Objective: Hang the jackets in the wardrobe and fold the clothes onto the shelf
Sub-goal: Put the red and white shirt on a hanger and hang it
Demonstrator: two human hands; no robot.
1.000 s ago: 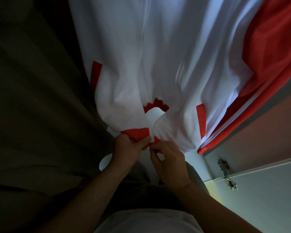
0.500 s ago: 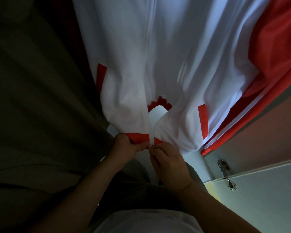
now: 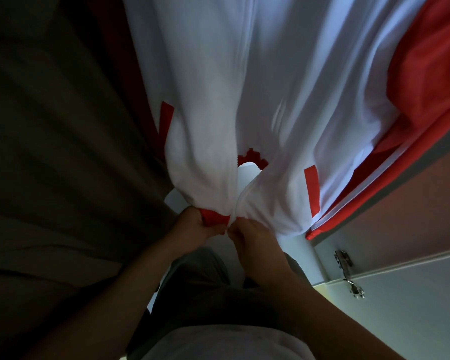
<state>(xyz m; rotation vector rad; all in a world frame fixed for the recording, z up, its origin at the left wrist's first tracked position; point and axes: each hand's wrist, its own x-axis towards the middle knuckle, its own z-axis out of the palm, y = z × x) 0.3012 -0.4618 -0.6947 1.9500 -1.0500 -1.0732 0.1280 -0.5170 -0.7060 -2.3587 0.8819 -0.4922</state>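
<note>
From the head camera I look down on a white jacket [image 3: 244, 100] with red trim hanging in front of me, its hem at the middle of the view. My left hand [image 3: 192, 229] grips the red hem band, fingers curled round the cloth. My right hand [image 3: 255, 237] pinches the hem's other edge at the zipper's foot, the two hands almost touching. A dark garment [image 3: 63, 152] hangs at left; a door hinge [image 3: 348, 271] shows at right.

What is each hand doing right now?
Left hand: closed, gripping the red hem of the white jacket.
Right hand: closed, pinching the jacket's bottom edge at the zipper.
</note>
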